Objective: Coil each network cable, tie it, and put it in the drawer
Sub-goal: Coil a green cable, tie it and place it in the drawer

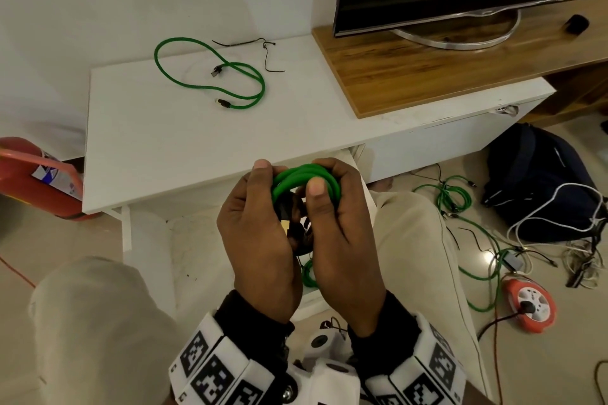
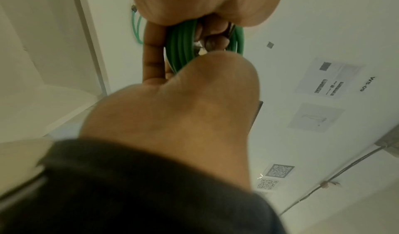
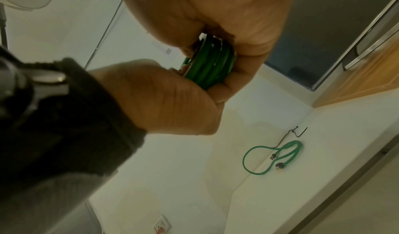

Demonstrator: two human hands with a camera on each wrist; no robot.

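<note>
Coiled green cable (image 1: 304, 179) held in both our hands, in front of the white cabinet (image 1: 171, 141).

Our left hand (image 1: 260, 233) and right hand (image 1: 342, 230) both curl round the coil, thumbs pressing its loops. We see a second green cable (image 1: 210, 72) lying loose on the cabinet top, with black ties (image 1: 263, 49) just beside it.
</note>
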